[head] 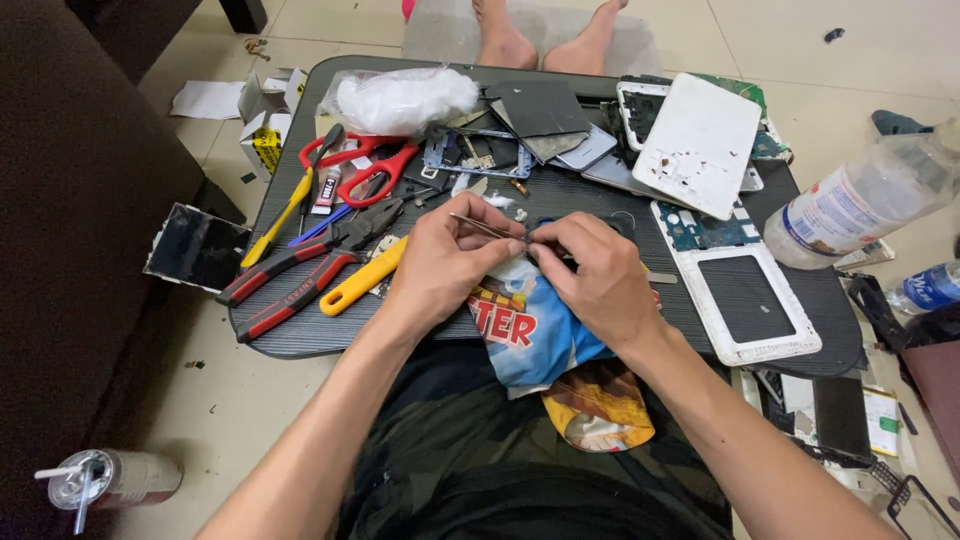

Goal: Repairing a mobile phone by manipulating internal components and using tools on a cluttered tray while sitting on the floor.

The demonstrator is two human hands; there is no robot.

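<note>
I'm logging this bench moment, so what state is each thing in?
Left hand: gripping tweezers.
Right hand: pinching a small part, hidden.
Red scissors: lying flat.
Pliers: lying unused.
White tablet back: detached.
Plastic bottle: on its side.

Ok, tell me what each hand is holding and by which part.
The left hand pinches metal tweezers near their middle, tips toward the right hand, whose fingertips grip a small dark part; where exactly cannot be told.

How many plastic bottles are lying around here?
2, both at the right: a large clear bottle tipped beside the table, and a smaller blue-labelled bottle just below it. Clutter may hide more.
</note>
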